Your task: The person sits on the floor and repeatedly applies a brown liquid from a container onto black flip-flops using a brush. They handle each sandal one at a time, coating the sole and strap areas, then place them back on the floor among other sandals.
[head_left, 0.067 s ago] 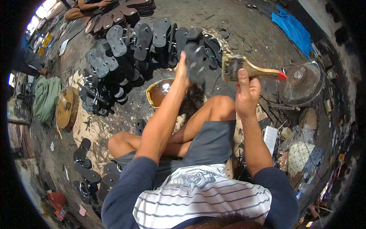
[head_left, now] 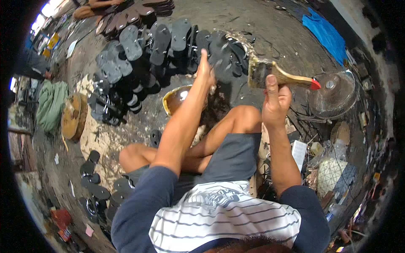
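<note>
My left hand (head_left: 204,75) reaches out over the floor, thumb stretched away from the fingers, which are partly blurred. Just beyond its fingertips is a black flip-flop (head_left: 222,57), smeared by motion; it looks apart from the hand. In my right hand (head_left: 276,101) is a wide flat paintbrush (head_left: 287,76) with a wooden, red-tipped handle. Its dark, sticky-looking bristles point left. Below my left wrist stands a yellowish bowl (head_left: 169,103) of brown liquid, partly hidden by my forearm. Black flip-flops (head_left: 160,44) stand in a curved row beyond it.
A metal fan (head_left: 333,95) is at the right, with a blue plastic sheet (head_left: 325,33) behind it. On the left are a round wooden block (head_left: 72,118) and green cloth (head_left: 51,105). More flip-flops (head_left: 99,192) lie lower left. Another person's arm (head_left: 95,6) shows at the top left.
The black flip-flop has gone from my left hand's grasp to just beyond it, farther up among the others. My left hand's fingers have come into sight. The brush has barely shifted right.
</note>
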